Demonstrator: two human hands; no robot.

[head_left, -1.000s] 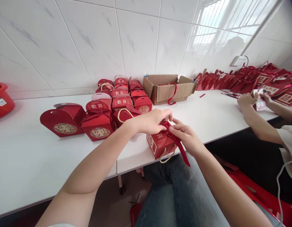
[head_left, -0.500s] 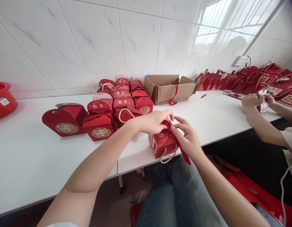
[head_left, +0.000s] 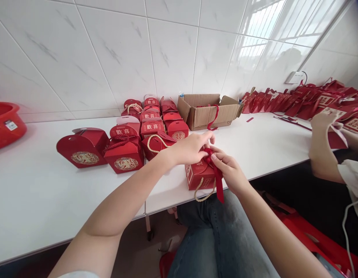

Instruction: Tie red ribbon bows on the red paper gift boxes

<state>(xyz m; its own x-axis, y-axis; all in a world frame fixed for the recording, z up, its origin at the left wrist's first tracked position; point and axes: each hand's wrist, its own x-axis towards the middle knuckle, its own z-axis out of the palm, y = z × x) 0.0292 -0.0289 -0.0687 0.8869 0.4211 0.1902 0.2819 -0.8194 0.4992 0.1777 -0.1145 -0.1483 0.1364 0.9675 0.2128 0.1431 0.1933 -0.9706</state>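
A red gift box (head_left: pixel 201 178) with a cream rope handle (head_left: pixel 202 199) stands at the table's front edge, before my lap. On top of it, both my hands pinch a red ribbon (head_left: pixel 219 184) that is bunched or looped there; one tail hangs down the front of the box. My left hand (head_left: pixel 193 148) reaches in from the left, thumb and fingers closed on the ribbon. From the right, my right hand (head_left: pixel 229 166) grips the ribbon between thumb and forefinger. The exact shape of the loop is partly hidden by my fingers.
Several red gift boxes (head_left: pixel 125 154) stand in rows to the left. Behind is a cardboard box (head_left: pixel 210 117) with red ribbon over its side. A red basin (head_left: pixel 6 127) sits far left. At right, a co-worker's hands (head_left: pixel 325 119) work near piled red boxes (head_left: pixel 297 102).
The ribbon tail has swung from slanting right to hanging nearly straight down. My hands stay on the ribbon and the box has turned slightly. The co-worker's hands have moved right.
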